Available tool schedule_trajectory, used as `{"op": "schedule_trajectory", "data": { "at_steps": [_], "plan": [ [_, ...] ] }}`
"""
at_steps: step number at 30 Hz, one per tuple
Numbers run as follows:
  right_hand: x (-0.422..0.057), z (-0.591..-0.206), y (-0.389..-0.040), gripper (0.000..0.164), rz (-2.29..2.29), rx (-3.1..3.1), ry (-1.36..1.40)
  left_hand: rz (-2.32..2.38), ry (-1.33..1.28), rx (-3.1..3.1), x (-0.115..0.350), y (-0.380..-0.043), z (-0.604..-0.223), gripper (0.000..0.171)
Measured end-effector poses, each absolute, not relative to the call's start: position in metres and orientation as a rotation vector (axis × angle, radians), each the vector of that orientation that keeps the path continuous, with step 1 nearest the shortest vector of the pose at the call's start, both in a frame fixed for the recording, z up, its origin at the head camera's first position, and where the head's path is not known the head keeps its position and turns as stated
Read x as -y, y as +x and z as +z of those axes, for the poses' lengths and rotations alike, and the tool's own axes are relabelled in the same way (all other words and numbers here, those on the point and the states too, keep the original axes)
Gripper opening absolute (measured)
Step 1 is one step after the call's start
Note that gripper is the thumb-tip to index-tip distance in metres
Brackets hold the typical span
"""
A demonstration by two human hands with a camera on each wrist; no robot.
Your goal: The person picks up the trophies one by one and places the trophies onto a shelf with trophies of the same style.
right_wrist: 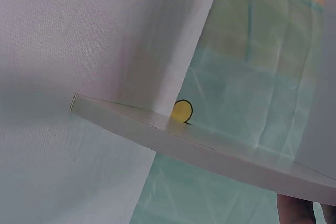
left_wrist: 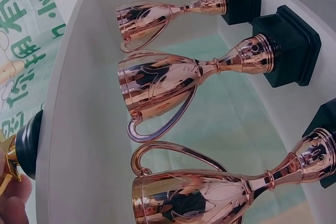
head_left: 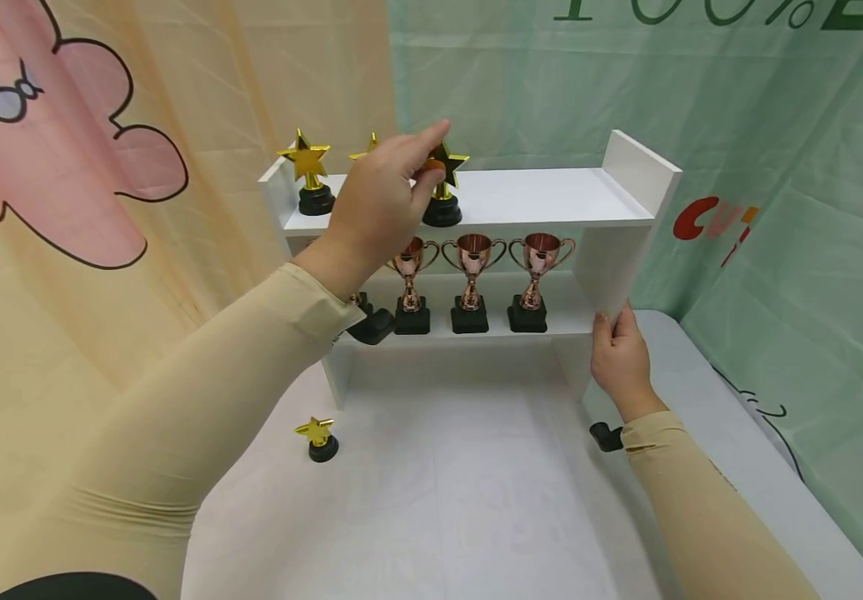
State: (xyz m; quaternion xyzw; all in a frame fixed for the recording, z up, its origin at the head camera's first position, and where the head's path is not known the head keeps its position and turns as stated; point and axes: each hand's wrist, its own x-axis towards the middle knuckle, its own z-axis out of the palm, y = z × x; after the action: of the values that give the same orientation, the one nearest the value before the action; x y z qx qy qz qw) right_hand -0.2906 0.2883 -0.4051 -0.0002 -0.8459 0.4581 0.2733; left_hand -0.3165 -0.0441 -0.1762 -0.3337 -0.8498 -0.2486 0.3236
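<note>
My left hand [head_left: 386, 192] is at the top shelf, its thumb and fingers around the gold star of a star trophy [head_left: 442, 208]. That trophy's black base [left_wrist: 29, 144] is at the top board in the left wrist view. Two more star trophies stand to its left: one in plain view [head_left: 314, 198], the other [head_left: 373, 143] mostly hidden behind my hand. My right hand [head_left: 621, 358] grips the right side panel of the white shelf unit [head_left: 614, 258]; its fingers [right_wrist: 295, 211] show below the panel edge in the right wrist view.
Copper-coloured cup trophies [head_left: 471, 283] stand in a row on the middle shelf, partly covered by my left wrist. A small star trophy [head_left: 321, 442] stands on the white tabletop [head_left: 431, 492] at front left. Printed curtains [head_left: 506, 92] hang behind the unit.
</note>
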Motion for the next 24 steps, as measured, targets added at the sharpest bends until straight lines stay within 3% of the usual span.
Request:
{"op": "schedule_trajectory", "data": {
  "at_steps": [24],
  "plan": [
    [-0.2884, -0.4055, -0.2907, 0.046, 1.232, 2.268, 0.015, -0.711, -0.813, 2.255, 0.0385, -0.3176, -0.1778, 0.051]
  ]
}}
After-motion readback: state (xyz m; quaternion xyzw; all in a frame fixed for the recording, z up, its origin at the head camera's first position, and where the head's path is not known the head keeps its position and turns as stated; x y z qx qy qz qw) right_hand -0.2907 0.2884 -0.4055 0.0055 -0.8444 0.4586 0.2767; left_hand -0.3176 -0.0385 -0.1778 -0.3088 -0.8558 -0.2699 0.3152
